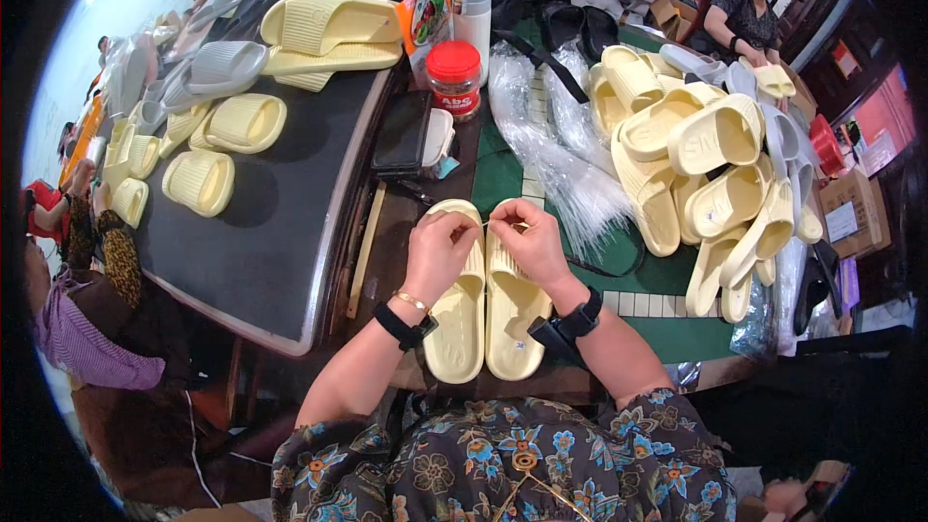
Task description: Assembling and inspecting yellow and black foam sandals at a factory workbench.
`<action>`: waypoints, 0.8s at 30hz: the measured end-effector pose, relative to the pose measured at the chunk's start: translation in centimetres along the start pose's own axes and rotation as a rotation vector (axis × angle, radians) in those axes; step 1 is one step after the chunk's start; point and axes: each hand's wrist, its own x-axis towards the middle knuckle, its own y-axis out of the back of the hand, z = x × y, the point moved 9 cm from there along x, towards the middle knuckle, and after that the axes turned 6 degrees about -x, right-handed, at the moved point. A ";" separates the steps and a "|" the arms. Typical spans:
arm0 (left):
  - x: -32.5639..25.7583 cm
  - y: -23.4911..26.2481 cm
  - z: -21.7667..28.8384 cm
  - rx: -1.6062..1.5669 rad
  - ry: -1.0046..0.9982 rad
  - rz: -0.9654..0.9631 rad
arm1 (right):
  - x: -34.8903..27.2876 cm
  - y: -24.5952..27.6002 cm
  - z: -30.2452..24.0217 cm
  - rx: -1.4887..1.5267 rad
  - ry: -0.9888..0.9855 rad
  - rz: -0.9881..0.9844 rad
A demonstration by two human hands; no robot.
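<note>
A pair of pale yellow slide sandals lies side by side before me, the left slide [453,340] and the right slide [512,329], with their toes away from me. Above the ribbed strap of the left slide, my left hand [440,249] is closed in a pinch. My right hand [530,244] pinches likewise over the right strap, its fingertips almost meeting the left ones. Between them shows a short bit of thin, pale strand, partly hidden by the fingers. A small printed sticker [522,321] sits on the right slide's footbed.
Loose yellow slides [715,135] are heaped on the right, beside a bundle of clear plastic strands [556,169]. A red-lidded jar [453,77] and a white bottle [472,29] stand ahead. More slides cover the dark table [261,251] at left. Other people work around.
</note>
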 end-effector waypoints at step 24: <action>0.0 -0.6 -0.5 0.099 -0.045 -0.040 | 0.1 -0.7 -0.6 -0.097 0.059 -0.031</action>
